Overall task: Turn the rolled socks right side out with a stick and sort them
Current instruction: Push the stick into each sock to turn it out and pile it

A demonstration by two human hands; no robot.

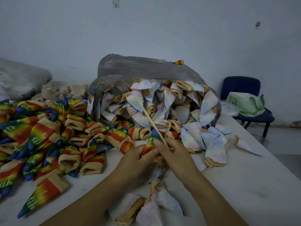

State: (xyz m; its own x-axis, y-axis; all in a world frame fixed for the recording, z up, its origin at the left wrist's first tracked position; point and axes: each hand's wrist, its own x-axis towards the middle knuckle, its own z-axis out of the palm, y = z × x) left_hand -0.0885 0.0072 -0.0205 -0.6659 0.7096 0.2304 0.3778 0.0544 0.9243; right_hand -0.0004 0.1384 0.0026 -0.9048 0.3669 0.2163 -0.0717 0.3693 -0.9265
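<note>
My left hand (138,156) grips a rainbow-coloured sock (151,142) at the table's middle. My right hand (172,152) pinches a thin wooden stick (150,119) right beside that sock; the stick slants up and to the left over the bag. A heap of rainbow socks (48,137), turned right side out, covers the left of the table. Pale inside-out socks (162,103) spill from a clear plastic bag (138,67) behind my hands. A few more pale socks (153,204) lie near my forearms.
The white table (244,185) runs to an edge on the right. A blue chair (244,101) with a green bag (247,105) stands past that edge. A grey sack (21,77) and beige cloth (58,92) sit at the back left by the wall.
</note>
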